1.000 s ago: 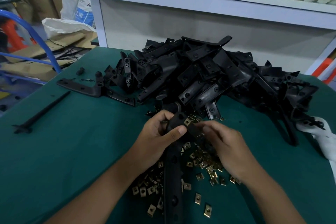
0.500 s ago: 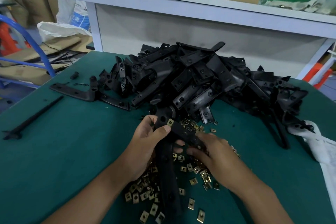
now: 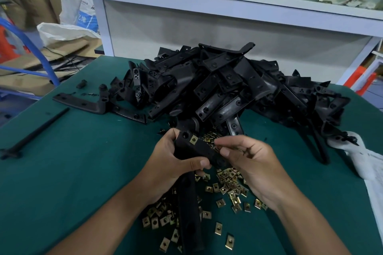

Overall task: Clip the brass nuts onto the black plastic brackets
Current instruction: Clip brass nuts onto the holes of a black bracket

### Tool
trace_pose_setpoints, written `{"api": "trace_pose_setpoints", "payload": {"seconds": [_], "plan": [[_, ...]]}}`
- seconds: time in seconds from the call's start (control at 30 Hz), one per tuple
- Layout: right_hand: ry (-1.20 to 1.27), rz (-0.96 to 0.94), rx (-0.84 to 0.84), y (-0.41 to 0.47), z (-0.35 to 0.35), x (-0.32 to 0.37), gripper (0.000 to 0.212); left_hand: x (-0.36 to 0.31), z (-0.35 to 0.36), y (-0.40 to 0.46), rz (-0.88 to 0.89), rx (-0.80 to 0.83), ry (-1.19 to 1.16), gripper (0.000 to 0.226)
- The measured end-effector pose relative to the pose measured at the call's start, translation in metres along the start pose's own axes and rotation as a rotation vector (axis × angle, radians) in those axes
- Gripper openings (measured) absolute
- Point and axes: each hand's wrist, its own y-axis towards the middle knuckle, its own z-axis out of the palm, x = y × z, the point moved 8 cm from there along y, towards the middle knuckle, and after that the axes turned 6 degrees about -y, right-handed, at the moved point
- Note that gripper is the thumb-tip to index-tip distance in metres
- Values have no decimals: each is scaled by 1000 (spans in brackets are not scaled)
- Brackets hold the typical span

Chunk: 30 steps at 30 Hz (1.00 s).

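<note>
Lifted now, right hand (image 3: 251,163) pinches bracket (image 3: 199,149) (nut (image 3: 193,140) clipped); left hand (image 3: 176,163) grips it.

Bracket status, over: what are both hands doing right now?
Left hand grips bracket, one brass nut clipped on. Right hand at bracket's end. Loose nuts underneath, nothing blocking.

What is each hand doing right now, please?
Left hand: grips the black bracket.
Right hand: fingers curled at the bracket's end; any nut held is hidden.
</note>
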Motion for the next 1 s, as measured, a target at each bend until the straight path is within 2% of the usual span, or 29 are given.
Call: {"api": "trace_pose_setpoints", "payload": {"seconds": [0.13,0.5,1.0], "plan": [[22,-38,-9,-1,2,7,23,-1,4,-2,-12,28,-1,61],[-29,-97,-65,-2,-2,15,20,2,6,-2,-54,32,-12,76],[-87,-116,-77,-5,3,21,16,3,5,-2,-66,45,-2,71]]}}
